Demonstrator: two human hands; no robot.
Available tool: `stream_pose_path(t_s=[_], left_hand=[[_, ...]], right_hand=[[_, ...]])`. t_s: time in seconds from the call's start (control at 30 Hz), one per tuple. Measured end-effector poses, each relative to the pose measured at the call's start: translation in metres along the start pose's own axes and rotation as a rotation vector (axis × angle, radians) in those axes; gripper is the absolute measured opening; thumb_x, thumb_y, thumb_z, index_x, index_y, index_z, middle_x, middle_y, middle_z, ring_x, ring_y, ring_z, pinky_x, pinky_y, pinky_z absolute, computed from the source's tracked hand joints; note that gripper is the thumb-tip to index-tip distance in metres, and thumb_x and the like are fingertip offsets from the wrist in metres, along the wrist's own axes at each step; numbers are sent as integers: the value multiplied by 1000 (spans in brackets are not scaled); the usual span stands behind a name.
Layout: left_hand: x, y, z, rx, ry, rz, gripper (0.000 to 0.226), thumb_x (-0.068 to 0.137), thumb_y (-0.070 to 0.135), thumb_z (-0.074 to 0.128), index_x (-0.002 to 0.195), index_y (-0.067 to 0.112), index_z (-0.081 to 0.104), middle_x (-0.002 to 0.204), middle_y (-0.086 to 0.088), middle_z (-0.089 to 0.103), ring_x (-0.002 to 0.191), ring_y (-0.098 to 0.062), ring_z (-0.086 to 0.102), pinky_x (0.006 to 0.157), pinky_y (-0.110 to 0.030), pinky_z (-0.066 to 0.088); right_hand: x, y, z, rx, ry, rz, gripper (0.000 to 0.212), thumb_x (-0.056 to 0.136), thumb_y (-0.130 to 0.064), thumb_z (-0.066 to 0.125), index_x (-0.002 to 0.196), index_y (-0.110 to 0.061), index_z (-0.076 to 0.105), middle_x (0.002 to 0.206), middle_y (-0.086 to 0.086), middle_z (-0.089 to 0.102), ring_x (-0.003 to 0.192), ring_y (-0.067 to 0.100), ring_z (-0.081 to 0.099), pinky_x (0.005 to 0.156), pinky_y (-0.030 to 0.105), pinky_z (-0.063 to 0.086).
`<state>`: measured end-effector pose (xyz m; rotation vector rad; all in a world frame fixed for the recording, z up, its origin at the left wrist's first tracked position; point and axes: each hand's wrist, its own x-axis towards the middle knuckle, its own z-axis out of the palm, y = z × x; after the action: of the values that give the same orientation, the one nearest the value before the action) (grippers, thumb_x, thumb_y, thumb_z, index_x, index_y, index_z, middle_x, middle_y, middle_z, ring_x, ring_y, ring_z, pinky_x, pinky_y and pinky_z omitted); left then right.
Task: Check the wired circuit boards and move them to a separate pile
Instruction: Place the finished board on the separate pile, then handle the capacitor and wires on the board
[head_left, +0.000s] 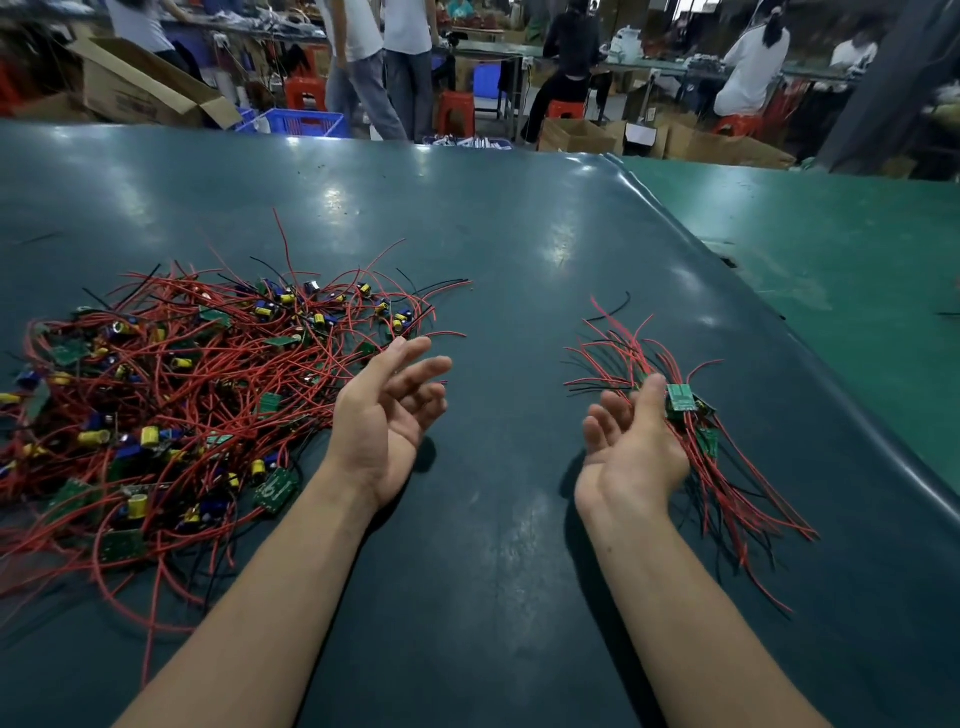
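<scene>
Both hands hang palm-up over the dark green table (493, 249), and neither grasps anything. On the left hand (382, 415) the fingers are loosely spread and gently bent, tips pointing away from the body; it touches nothing and hovers just beside the near right edge of the big pile of wired circuit boards (171, 395). That pile, a tangle of red and black wires, green boards and yellow and blue components, lies on the table's left side. On the right hand (631, 441) the fingers are relaxed and half uncurled, with the thumb up; its outer edge lies against the small pile (691, 410) of boards, though whether skin truly meets the wires I cannot tell. This smaller bundle sits on the table's right side, well apart from the big pile, red wires fanning out both ways. Beyond the table's far edge, people sit and stand at other benches among cardboard boxes (145, 88), red stools (457, 111) and a blue crate (306, 123).
</scene>
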<state>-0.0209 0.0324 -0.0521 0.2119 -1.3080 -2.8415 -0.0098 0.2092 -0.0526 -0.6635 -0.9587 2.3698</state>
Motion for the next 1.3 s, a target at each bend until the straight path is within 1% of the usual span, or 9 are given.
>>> stream_pose_path(t_s=[0.17,0.23,0.33,0.4,0.57,0.67,0.8,1.03,1.3], left_hand=[[-3,-5,0,178,43,127,16,97,16,53,94,8,66,70,-6,70,53,-12,56,54,-21,47],[-6,-12,-1,536,83,344,13,96,11,57,89,7,67,66,-2,69,52,-12,56,52,-24,47],[-11,-20,-6,1262,148,808,11,91,18,63,85,11,69,71,2,68,63,-22,60,63,-35,51],[-10,-15,-10,1497,215,983,8,86,18,65,87,12,70,79,0,69,73,-27,58,71,-39,48],[-2,7,-27,1722,628,760,21,84,25,68,102,16,70,105,-11,62,100,-35,51,84,-44,39],[0,14,-34,1898,638,446,30,88,36,61,110,16,68,113,-11,62,108,-35,50,92,-46,36],[0,13,-36,1884,616,410,20,92,26,58,105,20,71,108,-6,63,100,-31,57,91,-43,37],[2,16,-38,1918,672,332,24,93,30,58,110,15,67,110,-11,66,108,-34,52,94,-45,35],[-8,19,-37,1522,739,943,13,93,20,62,97,15,73,93,-8,68,92,-36,54,83,-46,42]], right_hand=[[6,-3,-4,41,27,111,21,98,-29,60,84,-12,60,67,1,67,45,7,61,41,16,45],[4,-3,-3,-63,-68,156,29,99,-34,54,81,-13,63,59,-2,67,43,7,58,39,15,42],[-2,4,0,-303,-249,118,35,99,-36,54,77,-11,65,53,-2,61,37,8,47,35,16,33],[-6,9,3,-416,-344,72,37,98,-37,56,74,-10,66,53,0,60,37,9,45,35,17,31],[-13,13,1,-581,-470,24,38,96,-41,58,70,-15,68,57,3,62,40,10,47,36,19,33],[-16,13,1,-612,-501,16,39,96,-41,58,66,-18,69,57,3,62,41,11,48,37,20,34],[-17,11,0,-625,-504,25,38,97,-38,58,67,-17,69,57,3,62,42,11,48,37,20,34],[-17,12,-2,-673,-548,22,35,97,-34,59,72,-12,68,58,3,63,42,10,49,38,20,36],[-16,13,-4,-705,-586,-11,35,97,-34,58,72,-11,68,58,4,63,43,11,49,37,19,36]])
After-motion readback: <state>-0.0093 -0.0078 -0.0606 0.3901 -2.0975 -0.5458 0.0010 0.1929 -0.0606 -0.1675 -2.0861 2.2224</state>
